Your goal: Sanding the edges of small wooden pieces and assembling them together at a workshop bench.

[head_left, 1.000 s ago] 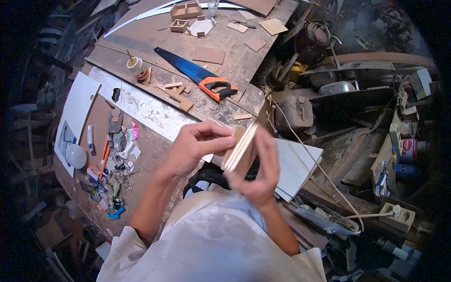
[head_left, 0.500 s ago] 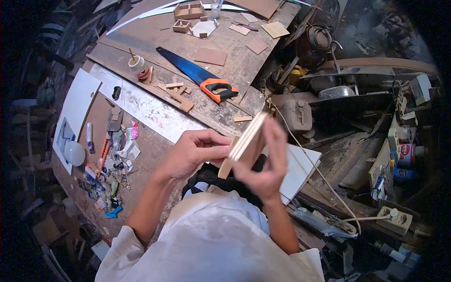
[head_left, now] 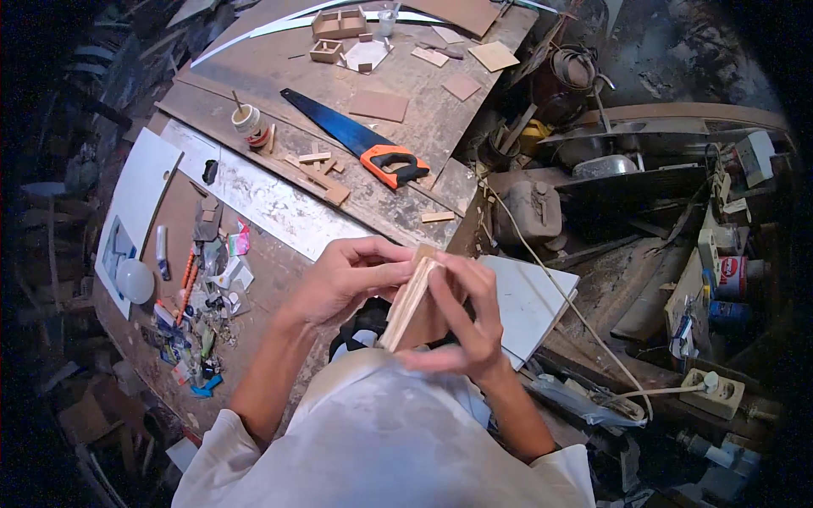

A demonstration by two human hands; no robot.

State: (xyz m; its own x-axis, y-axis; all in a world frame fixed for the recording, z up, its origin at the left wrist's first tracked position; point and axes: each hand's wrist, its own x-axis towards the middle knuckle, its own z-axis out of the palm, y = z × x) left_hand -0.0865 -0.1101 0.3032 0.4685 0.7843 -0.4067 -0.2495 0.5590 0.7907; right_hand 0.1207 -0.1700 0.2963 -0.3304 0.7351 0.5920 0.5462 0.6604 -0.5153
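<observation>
Close in front of my body I hold a small plywood piece point(head_left: 410, 306), its pale layered edge facing up. A second thin strip of wood seems to lie against its far end; the join is partly behind my fingers. My left hand point(head_left: 347, 275) pinches the far left side between thumb and fingers. On the right, my right hand point(head_left: 471, 317) has its fingertips on the top edge and face, and its thumb stretches below near the lower end.
On the bench ahead lie a handsaw point(head_left: 356, 140) with an orange handle, a glue jar point(head_left: 251, 125) with a stick in it, wood offcuts point(head_left: 315, 173) and small wooden boxes point(head_left: 339, 23). Loose tools and scraps point(head_left: 199, 313) litter the left. White panels point(head_left: 527, 300) and a cable point(head_left: 584, 317) are at right.
The plywood piece has swung down toward my body and turned. My right hand has moved lower and left along with it, while my left hand keeps nearly the same place.
</observation>
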